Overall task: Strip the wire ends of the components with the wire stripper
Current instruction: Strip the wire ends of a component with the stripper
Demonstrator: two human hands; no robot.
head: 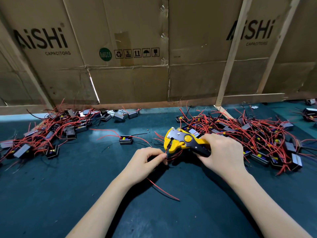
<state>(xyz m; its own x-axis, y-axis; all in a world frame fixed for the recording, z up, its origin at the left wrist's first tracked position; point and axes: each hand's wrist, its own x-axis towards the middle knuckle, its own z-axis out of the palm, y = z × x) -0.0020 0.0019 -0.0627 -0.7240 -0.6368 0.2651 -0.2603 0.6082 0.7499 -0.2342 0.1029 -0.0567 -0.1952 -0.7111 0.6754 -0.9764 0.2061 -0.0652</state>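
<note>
I see the right hand (223, 153) with its grip closed round the handles of the yellow-and-black wire stripper (184, 140), metal plates on plastic, at centre. Left hand (147, 160), at 8 o'clock from the tool, pinches a thin red wire (163, 190) at the stripper's mouth. Tangled components (257, 140) at 3 o'clock on the dark green matte desk (68, 177). Cardboard (120, 48) at 12 reads "AiSHi CAPACITORS", "RoHS 2.0".
</note>
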